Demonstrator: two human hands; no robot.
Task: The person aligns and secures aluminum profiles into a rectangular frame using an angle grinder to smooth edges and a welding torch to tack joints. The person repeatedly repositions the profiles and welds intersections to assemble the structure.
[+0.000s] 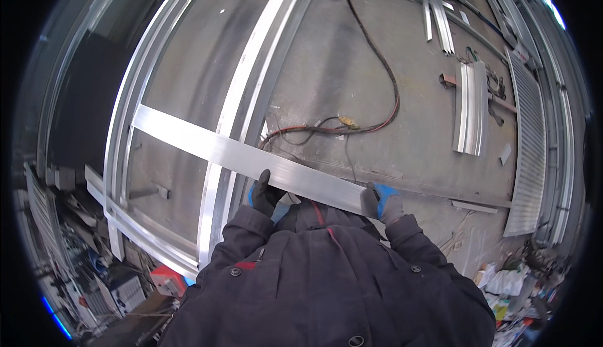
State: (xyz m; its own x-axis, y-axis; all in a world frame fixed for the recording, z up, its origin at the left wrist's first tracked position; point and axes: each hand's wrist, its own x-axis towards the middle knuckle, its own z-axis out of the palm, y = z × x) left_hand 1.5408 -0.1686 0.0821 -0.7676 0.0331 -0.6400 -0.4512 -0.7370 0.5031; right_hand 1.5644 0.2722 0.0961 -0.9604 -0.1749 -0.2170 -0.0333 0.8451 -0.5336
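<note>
A long, flat aluminium plank [289, 170] lies slantwise in front of me, its far left part crossing over two pale metal rails. My left hand [265, 197], in a black and blue glove, grips the plank's near edge around its middle, thumb on the top face and fingers hidden below. At the plank's right end is my right hand [385, 201], in the same kind of glove, closed around that end. The rails, a middle metal rail [248, 74] and a left metal rail [143, 70], run away from me side by side.
A dark cable [397, 92] curls over the floor [440, 121] beyond the plank. On the right lie a short ribbed metal profile [470, 108], thin strips [440, 23] and a corrugated panel [526, 140]. A red box [168, 280] sits at lower left, and loose litter [509, 284] at lower right.
</note>
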